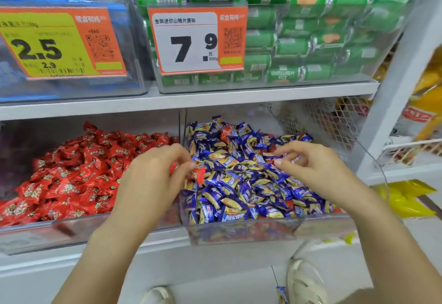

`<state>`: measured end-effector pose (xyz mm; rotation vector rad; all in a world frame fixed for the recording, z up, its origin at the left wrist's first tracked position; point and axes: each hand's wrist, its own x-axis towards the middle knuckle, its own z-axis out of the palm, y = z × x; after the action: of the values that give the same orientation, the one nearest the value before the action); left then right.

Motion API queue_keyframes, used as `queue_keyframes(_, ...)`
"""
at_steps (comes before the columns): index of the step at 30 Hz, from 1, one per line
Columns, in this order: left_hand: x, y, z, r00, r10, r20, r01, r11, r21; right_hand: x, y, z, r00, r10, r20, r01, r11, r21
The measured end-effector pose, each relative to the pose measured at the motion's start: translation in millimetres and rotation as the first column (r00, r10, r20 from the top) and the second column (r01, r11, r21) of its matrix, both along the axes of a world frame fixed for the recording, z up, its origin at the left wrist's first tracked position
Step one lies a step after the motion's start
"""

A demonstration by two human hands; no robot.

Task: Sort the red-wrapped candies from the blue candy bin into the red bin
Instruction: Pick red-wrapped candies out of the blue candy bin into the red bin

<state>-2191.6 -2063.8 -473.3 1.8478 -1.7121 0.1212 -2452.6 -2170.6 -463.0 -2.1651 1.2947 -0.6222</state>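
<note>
Fingers of the left hand [155,172] are curled around red-wrapped candies [199,174], which are pinched at the fingertips and seen poking out beside the thumb, right over the divider between the two bins. How many pieces are held cannot be told. The right hand [311,169] is held just above the blue candy heap, its fingers loosely bent and spread with nothing gripped between them; whether the fingertips are touching the wrappers cannot be told.

Beneath the right hand, the blue candy bin [239,232] is filled with blue-and-gold wrapped candies [239,184]. One stray red candy [227,131] is seen lying on top of the heap near the back of that bin. To the left, touching side by side with it, the red bin [47,234] is heaped with red candies [71,172]. Both bins are clear plastic and are set on the lower shelf.

On the shelf [191,100] above, a clear box of green packets [299,28] is fronted by a price tag [191,40] reading 7.9, and a yellow price tag [55,42] reading 2.5 is fixed to the box at its left. Down on the floor, a single blue candy [282,294] is seen lying beside a light-coloured shoe [306,282].
</note>
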Motion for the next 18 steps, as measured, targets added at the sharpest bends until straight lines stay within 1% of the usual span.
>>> queue_keyframes(1,3,1,3,0.999,0.015,-0.047,-0.015,1.0,0.0,-5,-1,-1,1.0,-0.005,-0.006,0.005,1.0,0.005)
queue_keyframes(2,3,1,2,0.998,-0.006,-0.058,0.006,1.0,0.002,-8,0,-2,1.0,-0.003,-0.012,0.003,1.0,0.005)
queue_keyframes(3,2,1,0,0.998,-0.052,-0.034,0.052,0.999,0.012,-9,1,-3,1.0,0.005,-0.022,-0.005,1.0,0.007)
queue_keyframes(5,-6,0,-11,0.989,-0.133,0.059,0.128,0.988,0.084,-10,4,-6,0.998,0.034,-0.055,-0.033,0.999,0.016)
queue_keyframes(8,-15,-1,-26,0.964,-0.133,0.232,0.084,0.974,0.209,-10,6,-11,0.991,0.055,-0.125,-0.052,0.998,0.032)
queue_keyframes(9,-16,-2,-28,0.959,-0.121,0.258,0.067,0.976,0.208,-10,6,-12,0.989,0.051,-0.139,-0.047,0.998,0.032)
queue_keyframes(10,-16,-5,-28,0.96,-0.113,0.257,0.069,0.983,0.173,-10,6,-11,0.987,0.048,-0.151,-0.045,0.999,0.026)
queue_keyframes(12,-18,-9,-24,0.977,-0.111,0.184,0.108,0.994,0.03,-8,6,-11,0.985,0.047,-0.166,-0.044,0.999,0.021)
queue_keyframes(13,-18,-9,-19,0.989,-0.101,0.11,0.108,0.993,-0.056,-7,7,-10,0.985,0.047,-0.165,-0.043,0.999,0.025)
queue_keyframes(14,-17,-8,-12,0.997,-0.071,0.032,0.074,0.988,-0.132,-7,7,-10,0.986,0.045,-0.16,-0.042,0.999,0.025)
queue_keyframes(15,-14,-6,-6,0.999,-0.01,-0.032,0.004,0.983,-0.185,-7,7,-9,0.987,0.041,-0.155,-0.038,0.999,0.02)
queue_keyframes(16,-8,-5,-2,0.994,0.074,-0.078,-0.089,0.975,-0.205,-7,8,-9,0.987,0.038,-0.153,-0.036,0.999,0.014)
queue_keyframes(18,10,-6,-3,0.957,0.266,-0.119,-0.282,0.948,-0.147,-7,10,-9,0.985,0.04,-0.168,-0.042,0.999,-0.007)
